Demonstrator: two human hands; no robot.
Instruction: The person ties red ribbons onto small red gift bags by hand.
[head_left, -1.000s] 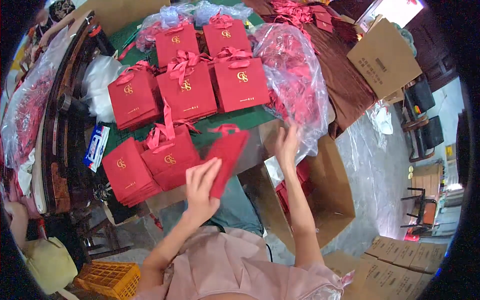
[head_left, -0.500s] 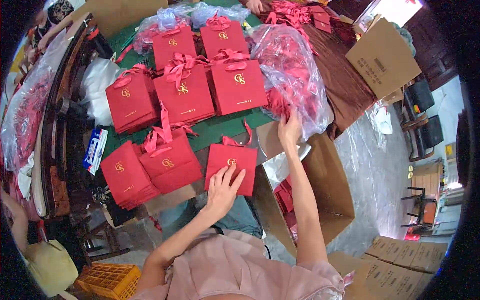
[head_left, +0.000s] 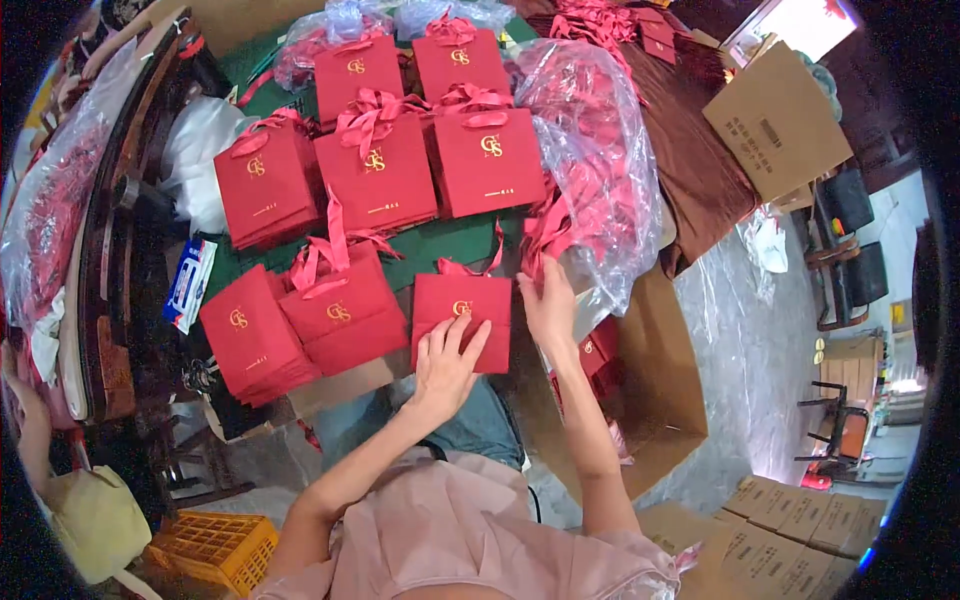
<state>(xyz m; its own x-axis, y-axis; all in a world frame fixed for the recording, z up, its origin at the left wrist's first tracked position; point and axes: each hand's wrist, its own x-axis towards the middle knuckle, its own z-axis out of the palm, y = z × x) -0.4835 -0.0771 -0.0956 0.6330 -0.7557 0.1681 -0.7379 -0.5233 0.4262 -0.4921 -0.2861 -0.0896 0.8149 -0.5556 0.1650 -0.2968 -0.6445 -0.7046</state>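
Note:
Under my left hand [head_left: 448, 368] lies a red paper gift bag [head_left: 490, 300] with gold print. The fingers of that hand rest spread on its front, and a red ribbon handle loops from its top. Just right of it, my right hand [head_left: 548, 308] has its fingers closed on a red ribbon [head_left: 545, 235]. This ribbon trails from the clear plastic bag [head_left: 600, 170] full of red ribbons; its end is hidden at my fingertips. To the left lie two stacks of matching gift bags [head_left: 345, 310], the inner one with ribbon handles on top.
More gift bag stacks [head_left: 375, 175] with ribbon handles cover the green table top [head_left: 440, 240]. An open cardboard box [head_left: 650, 390] with red bags inside stands at right. A blue-and-white packet [head_left: 190, 285] lies at left. Below are a yellow crate [head_left: 215, 550] and stacked cartons [head_left: 790, 530].
My right hand has come left and nearer from the plastic bag, bringing red ribbon out beside the gift bag. My left hand stays on the bag.

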